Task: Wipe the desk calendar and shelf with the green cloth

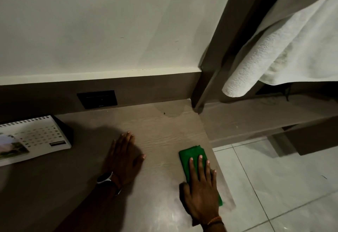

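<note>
A folded green cloth (190,156) lies flat near the right edge of the wooden shelf (161,131). My right hand (201,191) presses down on the cloth with fingers spread, covering its near half. My left hand (124,156) rests palm down on the bare shelf surface to the left of the cloth, fingers together, holding nothing; a watch is on that wrist. The desk calendar (34,138), spiral-bound with a date grid and a picture, stands at the far left of the shelf, apart from both hands.
A dark socket plate (97,99) sits in the back panel above the shelf. A white towel (274,52) hangs at the upper right beside a vertical post (206,78). A lower ledge (256,120) and a white tiled floor (283,186) lie to the right of the shelf.
</note>
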